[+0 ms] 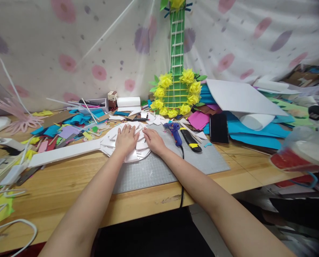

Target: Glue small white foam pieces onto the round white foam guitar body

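Note:
A white foam-board shape lies on the table, with a round body (111,142) and a long straight neck (68,152) reaching left, like a flat guitar. Loose white paper scraps (141,145) are heaped over the round part. My left hand (127,140) rests palm down on that heap, its fingers stretched and slightly spread. At the heap's right edge, my right hand (154,141) touches the scraps with its fingers extended; their undersides are hidden. To its right are a blue hot glue gun (175,134) and a black-and-yellow utility knife (190,140).
A grey cutting mat (159,173) lies under the round body. Behind stands a green paper guitar (177,64) with yellow flowers. Coloured scraps (68,132) clutter the left. A phone (219,128), blue sheets (255,134) and a plastic-covered red container (290,157) are at right.

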Tool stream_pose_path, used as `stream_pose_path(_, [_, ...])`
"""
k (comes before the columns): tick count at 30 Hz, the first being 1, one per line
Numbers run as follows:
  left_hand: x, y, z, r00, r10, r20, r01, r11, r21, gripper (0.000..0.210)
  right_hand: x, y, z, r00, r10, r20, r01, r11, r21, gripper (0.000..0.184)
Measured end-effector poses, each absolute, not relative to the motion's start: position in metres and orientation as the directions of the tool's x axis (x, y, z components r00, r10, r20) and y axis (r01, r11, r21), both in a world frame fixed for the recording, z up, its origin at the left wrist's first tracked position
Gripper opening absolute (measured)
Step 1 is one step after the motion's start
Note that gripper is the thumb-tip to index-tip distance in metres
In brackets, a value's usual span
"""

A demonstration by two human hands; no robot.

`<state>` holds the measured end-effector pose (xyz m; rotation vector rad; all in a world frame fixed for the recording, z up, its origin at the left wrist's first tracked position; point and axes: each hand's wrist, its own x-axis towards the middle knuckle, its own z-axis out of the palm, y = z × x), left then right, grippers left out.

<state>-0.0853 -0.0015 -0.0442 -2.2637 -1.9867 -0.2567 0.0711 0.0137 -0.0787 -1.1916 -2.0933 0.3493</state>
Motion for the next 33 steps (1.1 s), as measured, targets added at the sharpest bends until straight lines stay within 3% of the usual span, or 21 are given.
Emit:
stream_pose_path(16, [-0.084, -0.001, -0.042, 0.127, 0.978, 0.166, 0.991, -0.132, 0.015, 0.056, 0.077, 0.024, -0.069, -0.345, 0.869, 0.355, 0.651, 0.494, -0.576, 0.028])
stream_pose_path(27, [-0.084, 0.001, -0.038, 0.123, 0.989, 0.087, 0.985, -0.132, 0.109, 0.061, 0.072, 0.047, -0.015, -0.469, 0.882, 0.049, 0.844, 0.464, -0.27, 0.021])
stream_pose_path(30, [-0.086, 0.003, -0.037, 0.122, 0.991, 0.046, 0.982, -0.127, 0.137, 0.064, 0.067, 0.064, -0.003, -0.506, 0.862, 0.02, 0.841, 0.499, -0.208, 0.023])
stream_pose_path(33, [-0.087, 0.003, -0.038, 0.113, 0.992, 0.055, 0.982, -0.12, 0.149, 0.065, 0.067, 0.082, 0.007, -0.429, 0.902, 0.053, 0.886, 0.432, -0.17, 0.029])
